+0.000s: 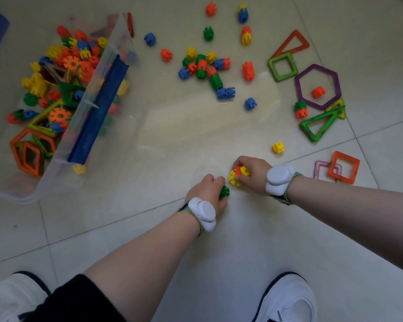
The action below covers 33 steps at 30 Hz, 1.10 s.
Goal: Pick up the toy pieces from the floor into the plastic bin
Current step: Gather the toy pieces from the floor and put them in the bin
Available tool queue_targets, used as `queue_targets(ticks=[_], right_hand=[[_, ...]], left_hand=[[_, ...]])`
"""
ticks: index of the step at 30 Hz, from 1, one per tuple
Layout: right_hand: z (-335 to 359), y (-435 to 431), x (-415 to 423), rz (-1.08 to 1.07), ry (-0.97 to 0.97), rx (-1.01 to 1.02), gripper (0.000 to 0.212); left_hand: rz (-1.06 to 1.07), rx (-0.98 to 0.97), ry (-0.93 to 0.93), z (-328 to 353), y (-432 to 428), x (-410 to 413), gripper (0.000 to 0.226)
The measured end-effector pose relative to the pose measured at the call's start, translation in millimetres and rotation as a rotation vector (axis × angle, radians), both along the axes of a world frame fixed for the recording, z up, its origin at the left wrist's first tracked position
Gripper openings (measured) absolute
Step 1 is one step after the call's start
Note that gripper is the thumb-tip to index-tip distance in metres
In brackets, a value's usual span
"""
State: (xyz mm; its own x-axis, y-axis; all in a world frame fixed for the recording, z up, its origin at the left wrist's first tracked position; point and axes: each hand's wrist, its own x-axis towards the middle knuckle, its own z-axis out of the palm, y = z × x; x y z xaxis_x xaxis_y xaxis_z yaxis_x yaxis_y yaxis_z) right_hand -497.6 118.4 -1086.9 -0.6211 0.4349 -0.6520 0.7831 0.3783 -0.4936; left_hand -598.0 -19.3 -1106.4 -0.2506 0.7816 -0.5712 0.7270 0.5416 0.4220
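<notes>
Left hand (pixel 206 188) curls round a green gear piece (pixel 224 191); right hand (pixel 254 170) pinches yellow and orange gear pieces (pixel 237 175). Plastic bin (pixel 56 180) sits at ten o'clock, loose toy pieces (pixel 201 66) from twelve to two.

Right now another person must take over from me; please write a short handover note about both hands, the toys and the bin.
Left hand: grips a green gear piece low over the floor.
Right hand: grips a yellow gear piece with something orange.
Plastic bin: far left, already holds many pieces.
Left to do: bin both held pieces, then the block cluster, yellow block, purple hexagon, orange square and other scattered pieces.
</notes>
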Motion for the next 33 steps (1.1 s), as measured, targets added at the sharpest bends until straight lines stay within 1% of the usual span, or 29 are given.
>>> queue_targets(ticks=[1, 3, 5, 6, 7, 9, 12, 13, 14, 15, 16, 17, 18, 19, 20, 22, 25, 29, 33], right_hand=[[5, 1, -10, -0.052, 0.033, -0.032, 0.015], [22, 1, -40, -0.157, 0.114, -0.099, 0.012], [44, -6, -85, -0.258, 0.23, -0.197, 0.012], [54, -9, -97, -0.322, 0.274, -0.248, 0.012], [64, -12, -117, -0.363, 0.325, -0.294, 0.011], [87, -24, -167, -0.375, 0.415, -0.355, 0.01], [118, -47, -247, -0.344, 0.537, -0.392, 0.009], [125, -54, -269, -0.333, 0.564, -0.398, 0.015], [129, -59, -288, -0.303, 0.568, -0.396, 0.03], [133, -64, -304, -0.254, 0.555, -0.379, 0.048], [135, -66, -315, -0.207, 0.549, -0.36, 0.061], [136, -67, -321, -0.18, 0.568, -0.35, 0.068], [135, -66, -320, -0.174, 0.588, -0.342, 0.07], [133, -63, -319, -0.171, 0.61, -0.335, 0.068], [132, -61, -314, -0.161, 0.629, -0.319, 0.067], [132, -52, -298, -0.118, 0.667, -0.275, 0.067], [134, -23, -254, -0.029, 0.701, -0.125, 0.068], [131, 37, -163, 0.021, 0.587, 0.098, 0.069], [120, 72, -66, -0.025, 0.467, 0.172, 0.068]], left_hand=[[0.114, 0.046, -0.054, 4, -1, -8, 0.023], [0.428, 0.205, -0.156, 20, -3, -33, 0.018], [0.729, 0.388, -0.192, 45, -7, -73, 0.025], [0.836, 0.454, -0.219, 55, -4, -83, 0.027], [0.937, 0.505, -0.234, 65, -4, -102, 0.026], [1.104, 0.586, -0.242, 90, -10, -146, 0.023], [1.245, 0.699, -0.145, 116, -20, -210, 0.024], [1.306, 0.707, -0.123, 122, -22, -227, 0.019], [1.372, 0.689, -0.106, 126, -25, -242, 0.02], [1.438, 0.669, -0.146, 131, -29, -256, 0.031], [1.509, 0.661, -0.266, 135, -33, -268, 0.04], [1.561, 0.646, -0.394, 140, -35, -277, 0.048], [1.599, 0.618, -0.477, 140, -37, -280, 0.052], [1.612, 0.602, -0.48, 141, -38, -281, 0.053], [1.576, 0.587, -0.417, 141, -39, -280, 0.053], [1.381, 0.581, -0.249, 140, -33, -269, 0.055], [1.137, 0.599, -0.142, 136, -10, -239, 0.057], [0.896, 0.523, -0.165, 122, 35, -179, 0.061], [0.746, 0.433, -0.226, 107, 74, -110, 0.065]])
